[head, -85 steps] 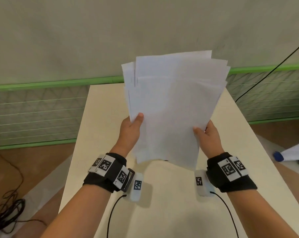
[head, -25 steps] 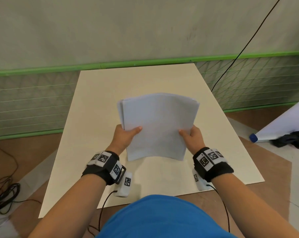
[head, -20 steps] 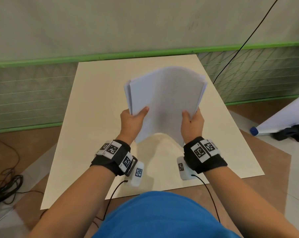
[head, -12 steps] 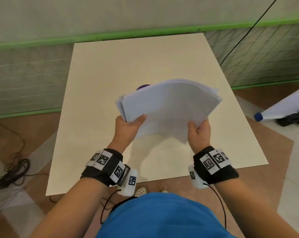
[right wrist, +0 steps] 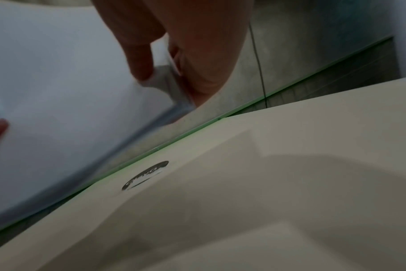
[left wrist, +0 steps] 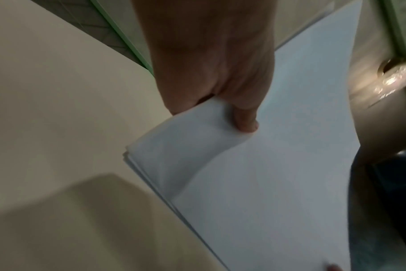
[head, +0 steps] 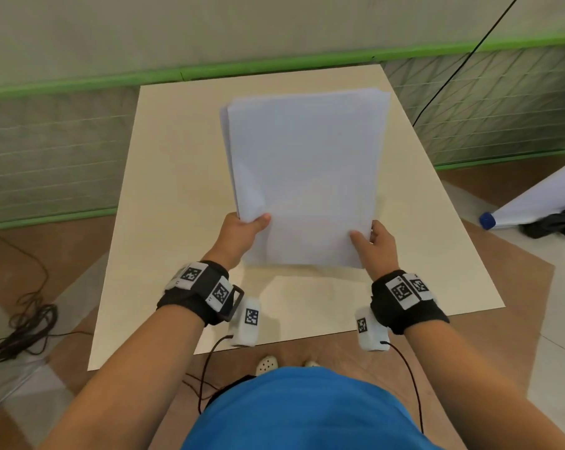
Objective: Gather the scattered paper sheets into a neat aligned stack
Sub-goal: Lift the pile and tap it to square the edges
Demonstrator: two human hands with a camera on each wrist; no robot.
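A stack of several white paper sheets (head: 307, 177) hangs above the cream table (head: 164, 196), held by both hands at its near end. My left hand (head: 242, 232) pinches the left edge, thumb on top, as the left wrist view shows on the stack (left wrist: 255, 165) with the thumb (left wrist: 243, 117) pressed on it. My right hand (head: 372, 241) pinches the right near corner; in the right wrist view its thumb lies on the stack (right wrist: 58, 91). The sheets' edges nearly line up, with slight offsets along the left side.
A dark round sticker (right wrist: 145, 175) lies on the table under the stack. A black cable (head: 453, 63) runs down the wall at the right. Tangled cables (head: 18, 326) lie on the floor at the left. A white roll with a blue cap (head: 487, 220) lies on the floor at the right.
The stack has swung from tilted and bowed to flatter and stretched away from me. Both hands kept their hold, and the edges look more even than 3.4 s ago.
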